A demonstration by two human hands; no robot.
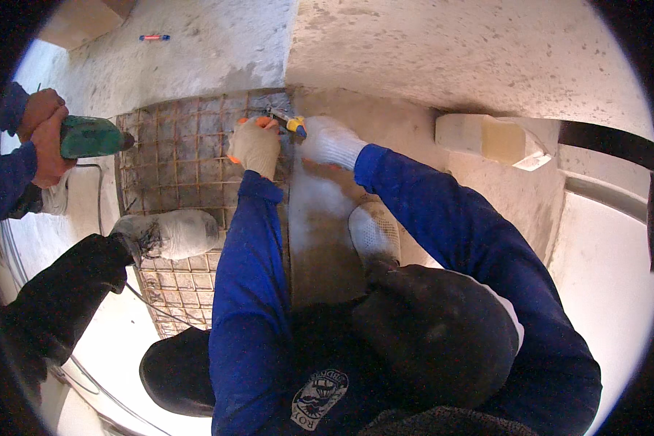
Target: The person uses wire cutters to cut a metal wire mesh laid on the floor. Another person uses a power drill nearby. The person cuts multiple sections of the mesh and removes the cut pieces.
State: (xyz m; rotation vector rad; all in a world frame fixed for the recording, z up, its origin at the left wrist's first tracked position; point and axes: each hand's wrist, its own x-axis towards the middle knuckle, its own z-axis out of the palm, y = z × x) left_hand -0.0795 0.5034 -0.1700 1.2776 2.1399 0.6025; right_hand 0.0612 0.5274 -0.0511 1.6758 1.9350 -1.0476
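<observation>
My right hand (332, 142), in a pale knitted glove, is closed on a pair of pliers with yellow and blue handles (296, 126). The metal jaws point left, toward the upper right edge of a rusty wire mesh (189, 172). Just left of the jaws is my left hand (256, 147), in a pale glove with orange on the fingers. Its fingers are curled at the mesh edge, and whatever they pinch is too small or hidden to tell. The mesh lies over a grey, rough surface.
At the left another person's hands (47, 142) hold a green power drill (91, 137) pointed at the mesh. A dusty shoe (174, 234) stands on the mesh, and a dotted light shoe (374, 229) stands right of it. Cables (98, 192) trail at left. A small red-and-blue stick (154, 37) lies beyond.
</observation>
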